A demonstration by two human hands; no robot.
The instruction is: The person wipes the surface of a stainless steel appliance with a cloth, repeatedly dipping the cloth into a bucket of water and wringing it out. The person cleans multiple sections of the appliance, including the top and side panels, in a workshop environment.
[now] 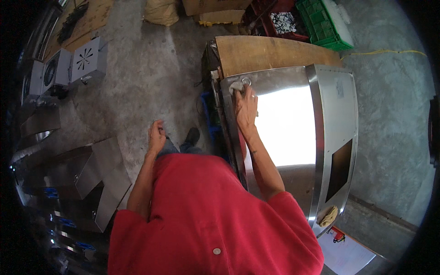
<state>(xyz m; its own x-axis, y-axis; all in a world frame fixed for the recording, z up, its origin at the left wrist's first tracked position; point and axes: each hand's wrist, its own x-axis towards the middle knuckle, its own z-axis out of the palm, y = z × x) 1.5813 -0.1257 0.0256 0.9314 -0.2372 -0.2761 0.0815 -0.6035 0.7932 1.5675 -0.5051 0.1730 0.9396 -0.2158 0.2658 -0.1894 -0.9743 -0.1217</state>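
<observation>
A large stainless-steel housing (284,176) with a shiny curved top lies on the workbench to my right. My right hand (247,104) is closed on a pale cloth (236,86), pressing it against the housing's far left corner. Just beside the fingers is a small ring-shaped fitting or hole (246,81) in the metal. Bright light glares off the middle of the sheet. My left hand (157,135) hangs low at my left side above the floor, its fingers loosely curled and slightly blurred. Nothing shows in it.
A brown board (279,52) lies beyond the housing. A yellowish cloth (328,217) rests at its near right corner, by a white sheet of paper (346,252). Green crate (323,23) stands far right. Grey metal boxes (87,62) and steel housings (87,174) line the left.
</observation>
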